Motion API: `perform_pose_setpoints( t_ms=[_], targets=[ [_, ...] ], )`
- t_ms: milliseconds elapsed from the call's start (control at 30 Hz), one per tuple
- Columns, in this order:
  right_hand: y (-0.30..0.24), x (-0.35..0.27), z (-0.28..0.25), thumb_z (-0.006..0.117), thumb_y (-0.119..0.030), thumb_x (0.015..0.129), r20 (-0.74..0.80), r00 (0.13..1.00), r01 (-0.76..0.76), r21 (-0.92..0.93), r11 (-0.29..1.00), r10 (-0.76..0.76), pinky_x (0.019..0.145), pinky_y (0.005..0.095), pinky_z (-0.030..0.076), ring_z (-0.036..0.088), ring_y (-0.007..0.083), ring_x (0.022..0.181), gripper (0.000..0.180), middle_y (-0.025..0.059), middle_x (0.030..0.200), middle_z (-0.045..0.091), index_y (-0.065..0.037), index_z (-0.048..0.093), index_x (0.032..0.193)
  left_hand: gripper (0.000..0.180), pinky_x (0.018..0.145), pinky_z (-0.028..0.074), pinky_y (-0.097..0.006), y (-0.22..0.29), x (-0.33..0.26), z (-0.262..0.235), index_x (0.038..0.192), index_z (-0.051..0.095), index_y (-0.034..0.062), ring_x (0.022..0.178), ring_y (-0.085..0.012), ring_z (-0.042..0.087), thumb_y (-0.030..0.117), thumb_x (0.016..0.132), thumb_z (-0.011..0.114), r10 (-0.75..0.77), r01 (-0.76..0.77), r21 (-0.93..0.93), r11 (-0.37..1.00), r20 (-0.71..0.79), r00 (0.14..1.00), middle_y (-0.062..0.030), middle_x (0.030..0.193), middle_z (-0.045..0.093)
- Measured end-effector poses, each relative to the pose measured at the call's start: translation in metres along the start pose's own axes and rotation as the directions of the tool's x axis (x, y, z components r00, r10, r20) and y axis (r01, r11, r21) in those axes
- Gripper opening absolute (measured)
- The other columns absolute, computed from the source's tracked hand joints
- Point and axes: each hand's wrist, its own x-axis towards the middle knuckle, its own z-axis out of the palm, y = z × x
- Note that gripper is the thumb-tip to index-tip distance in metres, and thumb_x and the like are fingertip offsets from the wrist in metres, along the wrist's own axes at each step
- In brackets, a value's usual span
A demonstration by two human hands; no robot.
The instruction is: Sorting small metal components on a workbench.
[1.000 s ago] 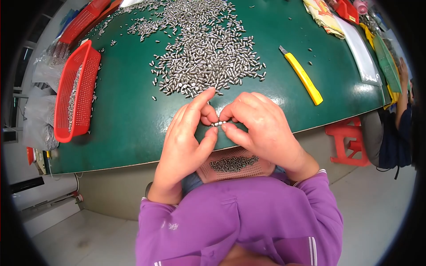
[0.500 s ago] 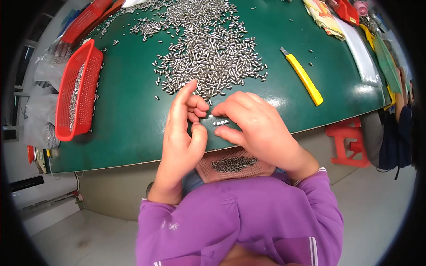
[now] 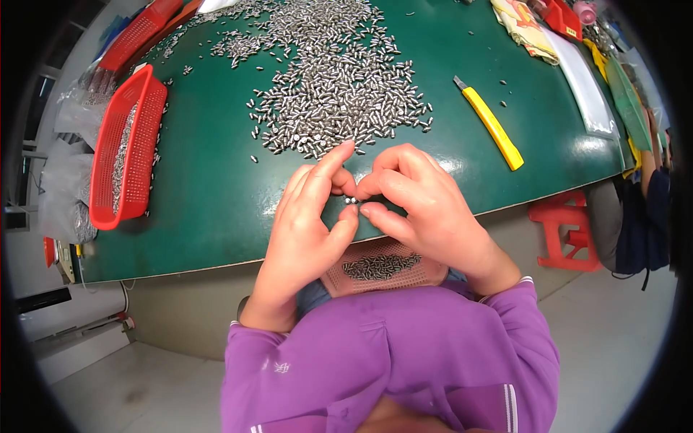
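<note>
Small silvery metal pieces (image 3: 351,200), capsule-shaped, are gathered between my fingertips just above the table. My left hand (image 3: 307,209) closes on them from the left with its thumb and a bent finger, while its index finger points outward. From the right, my right hand (image 3: 426,202) meets them with curled thumb and index finger. The fingertips hide part of these pieces. Beyond the hands spreads a large heap of similar metal pieces (image 3: 339,94) on the green table (image 3: 216,180).
A yellow utility knife (image 3: 493,126) lies to the right, blade out. At the left stands a red basket (image 3: 148,137) holding metal pieces. Below the table edge, a pinkish basket (image 3: 433,274) with more pieces sits at my lap. A red stool (image 3: 567,231) stands at right.
My left hand has moved right and closed in on the row of metal pieces. My right hand's fingertips have drawn together near them, and fewer pieces show.
</note>
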Motion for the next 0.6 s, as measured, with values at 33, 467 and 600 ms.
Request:
perform_pose_setpoints(
  t_ms=[33,467,600],
  targets=[
    [0.000,0.000,0.001,0.074,-0.008,0.083,0.000,1.000,0.000,0.000,1.000,0.000,0.083,0.0422,0.051,0.060,0.0316,0.095,0.024,0.0087,0.102,0.057,-0.010,0.069,0.106,0.072,0.089,0.051,-0.039,0.000,0.000,0.000,0.146,0.051,0.0049,0.095,-0.0246,0.060,-0.007,0.076,0.066,0.006,-0.006,0.012,1.000,-0.004,1.000,-0.0079,0.098,0.063],
    [0.006,-0.007,-0.031,0.081,-0.010,0.077,-0.367,0.926,0.009,-0.210,0.978,-0.087,0.085,0.0403,0.052,0.063,0.0288,0.100,0.031,0.0092,0.104,0.066,-0.010,0.072,0.107,0.067,0.084,0.048,-0.028,-0.008,-0.011,0.001,0.146,0.050,0.0030,0.089,-0.0122,0.057,-0.009,0.082,0.064,-0.028,-0.019,-0.246,0.969,-0.190,0.981,-0.0020,0.093,0.061],
    [0.024,-0.018,-0.072,0.077,-0.015,0.084,-0.509,0.860,-0.352,-0.542,0.764,0.035,0.095,0.0427,0.048,0.059,0.0323,0.109,0.036,0.0120,0.119,0.063,-0.010,0.070,0.119,0.072,0.083,0.049,-0.030,-0.005,-0.029,-0.014,0.149,0.045,-0.0003,0.087,-0.0153,0.059,-0.011,0.081,0.062,-0.006,0.028,0.054,0.998,-0.365,0.931,-0.0040,0.091,0.060]
  ],
)
